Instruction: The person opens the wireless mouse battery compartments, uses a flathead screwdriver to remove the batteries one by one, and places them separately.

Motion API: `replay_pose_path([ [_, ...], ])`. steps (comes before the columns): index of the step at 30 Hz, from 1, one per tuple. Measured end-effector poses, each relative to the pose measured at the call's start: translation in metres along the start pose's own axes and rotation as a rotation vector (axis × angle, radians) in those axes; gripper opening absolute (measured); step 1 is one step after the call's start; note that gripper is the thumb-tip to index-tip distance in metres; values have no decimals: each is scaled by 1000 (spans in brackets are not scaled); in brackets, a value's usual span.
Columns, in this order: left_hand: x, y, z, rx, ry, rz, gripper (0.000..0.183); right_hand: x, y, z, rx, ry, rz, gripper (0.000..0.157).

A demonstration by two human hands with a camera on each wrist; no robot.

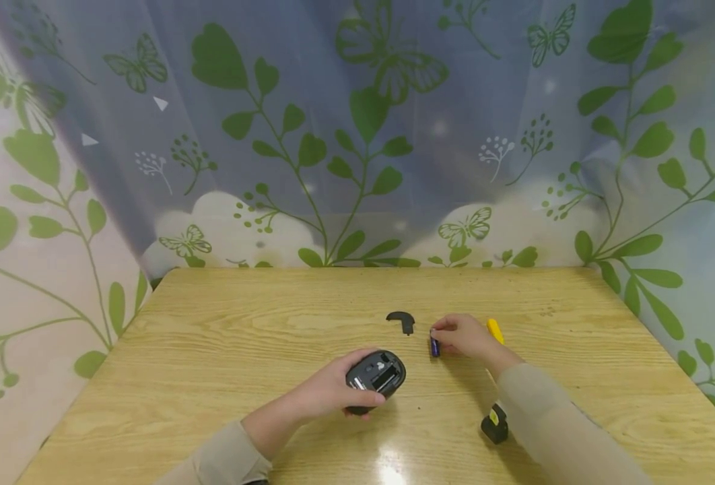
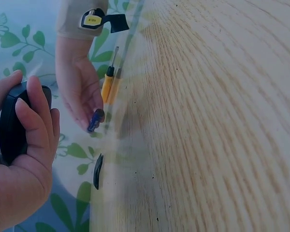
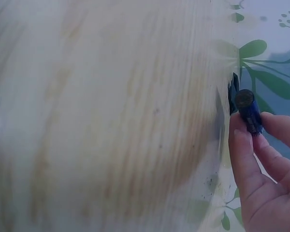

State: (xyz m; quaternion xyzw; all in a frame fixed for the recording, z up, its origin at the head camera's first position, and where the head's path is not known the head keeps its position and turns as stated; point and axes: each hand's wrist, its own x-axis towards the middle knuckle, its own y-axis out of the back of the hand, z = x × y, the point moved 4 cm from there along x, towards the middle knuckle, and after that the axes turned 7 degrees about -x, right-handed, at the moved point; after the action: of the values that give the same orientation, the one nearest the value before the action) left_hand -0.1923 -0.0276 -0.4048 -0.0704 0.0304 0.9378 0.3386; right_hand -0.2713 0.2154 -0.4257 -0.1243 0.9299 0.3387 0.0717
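My left hand (image 1: 327, 391) grips a black computer mouse (image 1: 369, 369), its underside turned up so that the battery compartment (image 1: 386, 379) shows uncovered. In the left wrist view the mouse (image 2: 13, 128) appears edge-on between thumb and fingers. To the right, my right hand (image 1: 465, 335) pinches a small blue battery (image 1: 434, 345) between thumb and fingertips. The right wrist view shows one dark end of that battery (image 3: 245, 99) facing the camera. Between the hands and farther back, a curved black cover (image 1: 402, 319) lies on the table.
A screwdriver with a yellow handle (image 1: 495, 331) lies beyond the right hand, partly hidden by it; its metal shaft (image 2: 116, 56) shows in the left wrist view. The wooden table (image 1: 260, 303) ends at a leaf-printed curtain (image 1: 309, 135). A black wrist camera (image 1: 495, 426) sits by the right sleeve.
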Motion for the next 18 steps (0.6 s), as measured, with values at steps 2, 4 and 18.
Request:
replay_pose_path([
  [2,0,0,-1,0,2,0,69,1,0,1,-5,-1,0,28],
  [4,0,1,-1,4,4,-1,69,1,-1,2,-13,-1,3,27],
  [18,-2,1,-7,-5,3,-2,69,5,-2,5,-43,-9,-5,28],
])
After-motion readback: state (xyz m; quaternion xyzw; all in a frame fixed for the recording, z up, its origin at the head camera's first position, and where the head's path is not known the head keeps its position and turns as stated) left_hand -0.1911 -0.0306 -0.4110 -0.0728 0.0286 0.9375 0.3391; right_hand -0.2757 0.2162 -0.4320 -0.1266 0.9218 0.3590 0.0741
